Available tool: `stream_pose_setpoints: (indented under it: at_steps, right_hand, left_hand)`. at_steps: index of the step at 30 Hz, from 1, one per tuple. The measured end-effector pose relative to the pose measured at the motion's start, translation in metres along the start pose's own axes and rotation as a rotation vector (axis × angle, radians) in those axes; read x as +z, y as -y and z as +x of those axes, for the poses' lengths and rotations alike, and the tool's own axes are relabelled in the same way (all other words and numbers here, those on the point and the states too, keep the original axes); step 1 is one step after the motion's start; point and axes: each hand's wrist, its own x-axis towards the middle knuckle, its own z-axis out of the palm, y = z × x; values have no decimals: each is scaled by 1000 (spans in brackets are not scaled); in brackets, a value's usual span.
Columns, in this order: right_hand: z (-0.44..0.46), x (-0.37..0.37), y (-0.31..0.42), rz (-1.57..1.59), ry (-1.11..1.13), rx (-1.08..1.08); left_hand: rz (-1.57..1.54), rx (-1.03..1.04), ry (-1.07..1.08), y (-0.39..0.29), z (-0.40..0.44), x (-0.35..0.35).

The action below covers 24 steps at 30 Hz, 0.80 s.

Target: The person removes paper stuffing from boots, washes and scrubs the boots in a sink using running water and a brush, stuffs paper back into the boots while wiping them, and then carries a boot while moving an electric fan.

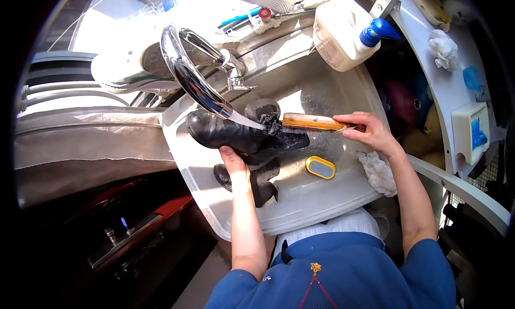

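My left hand (233,160) grips a black ankle boot (230,133) from below, over the basin (198,193). The boot lies on its side, toe to the left, beneath the chrome faucet (196,78), and water runs onto it. In my right hand (367,129) is a wooden-handled brush (310,121), its bristles facing down against the boot's opening. Dark wet fuzz shows where bristles and boot meet. A second black boot (263,181) rests in the basin, partly behind my left hand. Near it lies a yellow-rimmed oval sponge or pad (320,167).
A large white pump bottle (343,35) with a blue top stands at the basin's back right corner. Crumpled white cloth or paper (377,172) hangs at the right rim. Pale shoes (123,67) sit behind the faucet. A white shelf (456,89) holds soap dishes.
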Motion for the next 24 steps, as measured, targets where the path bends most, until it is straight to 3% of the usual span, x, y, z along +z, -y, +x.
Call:
stream_pose_setpoints:
  at_steps: [1, 4, 6, 8, 12, 15, 16, 18, 21, 24]
  right_hand:
    - [4, -5, -1, -292, 21, -66]
    - [21, 19, 1, -488, 92, -178]
    - [42, 54, 8, -493, 56, -300]
    - [55, 60, 0, -407, 15, -330]
    - [44, 51, 2, -516, 159, -243]
    - [41, 80, 2, -412, 158, -217]
    - [50, 99, 4, -224, -27, -389]
    - [63, 115, 26, -261, 78, -50]
    - [70, 131, 35, -346, 6, -61]
    - [56, 115, -18, -359, 79, -329]
  left_hand:
    - [-4, -6, 24, -3, -1, 2]
    - [-26, -18, 40, -4, -3, 13]
    - [29, -40, -54, -6, -12, 31]
    - [-19, -18, -10, -2, -3, 19]
    - [81, 5, 13, -19, 5, 0]
    - [63, -159, -112, -10, -17, 22]
    - [-37, -195, -74, -16, -29, 36]
    - [-170, -283, -125, 7, -47, 51]
    - [-206, -240, -116, 19, -47, 40]
    - [-13, -142, -124, -18, -31, 18]
